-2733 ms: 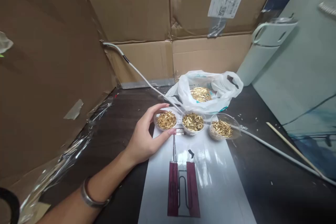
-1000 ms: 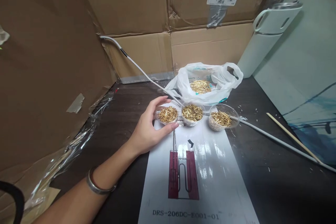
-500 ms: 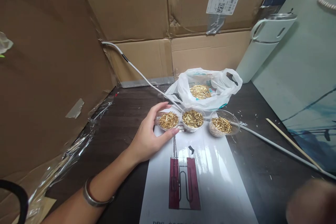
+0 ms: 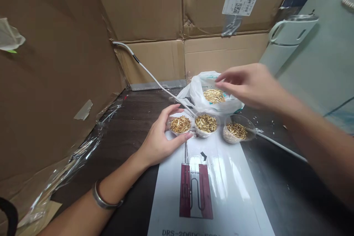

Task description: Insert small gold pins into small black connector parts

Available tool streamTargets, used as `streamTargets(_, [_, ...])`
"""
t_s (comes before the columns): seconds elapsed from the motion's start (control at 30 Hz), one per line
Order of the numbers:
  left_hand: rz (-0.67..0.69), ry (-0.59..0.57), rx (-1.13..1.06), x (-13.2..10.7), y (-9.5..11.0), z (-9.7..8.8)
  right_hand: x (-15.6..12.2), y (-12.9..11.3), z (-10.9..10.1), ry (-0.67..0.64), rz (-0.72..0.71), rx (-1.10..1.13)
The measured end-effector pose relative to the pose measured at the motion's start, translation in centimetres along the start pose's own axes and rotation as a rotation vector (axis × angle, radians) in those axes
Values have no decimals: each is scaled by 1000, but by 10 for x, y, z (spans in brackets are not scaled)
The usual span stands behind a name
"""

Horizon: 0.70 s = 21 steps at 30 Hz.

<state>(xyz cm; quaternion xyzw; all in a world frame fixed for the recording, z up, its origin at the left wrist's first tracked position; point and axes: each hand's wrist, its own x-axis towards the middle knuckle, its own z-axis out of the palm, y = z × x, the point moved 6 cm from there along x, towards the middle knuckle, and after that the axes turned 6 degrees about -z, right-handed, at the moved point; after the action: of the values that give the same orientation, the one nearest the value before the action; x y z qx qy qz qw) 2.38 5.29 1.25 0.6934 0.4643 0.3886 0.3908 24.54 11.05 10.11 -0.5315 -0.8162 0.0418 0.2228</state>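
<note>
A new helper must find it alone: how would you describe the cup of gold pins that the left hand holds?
On the dark table lies a white printed sheet; along its far edge stands a row of small clear cups of gold pins. The one meant is the leftmost cup, the only one with the left hand curled around it.

We are seeing soft, even indoor light from above; scene moderately bright. White glare streaks are washing sheet [image 4: 221,177]. Dark table [image 4: 132,118] is swallowing detail; faint shadow is lying under left hand [image 4: 159,142]. Right hand [image 4: 249,86] is smearing with motion blur, while cup [image 4: 191,123] is showing sharp. Wide lens is bending flask [image 4: 287,40] and cardboard [image 4: 55,81] at edges.
</note>
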Motion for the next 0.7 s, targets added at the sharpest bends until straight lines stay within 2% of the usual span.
streamTargets(0.13, [2,0,15,1,0,0,32,20,55,-426,37,-84])
streamTargets(0.2, [3,-4,17,1,0,0,40,24,70,-490,39,-78])
streamTargets(0.3, [7,-6,23,1,0,0,42,25,75,-460,35,-83])
streamTargets(0.4, [59,48,83,0,4,-5,37,26,71,-394,35,-97])
streamTargets(0.6, [381,231,335,-15,40,-12,32,27,62,-311,36,-174])
streamTargets(0.7, [513,238,366,-27,55,-8,29,25,55,-269,42,-231])
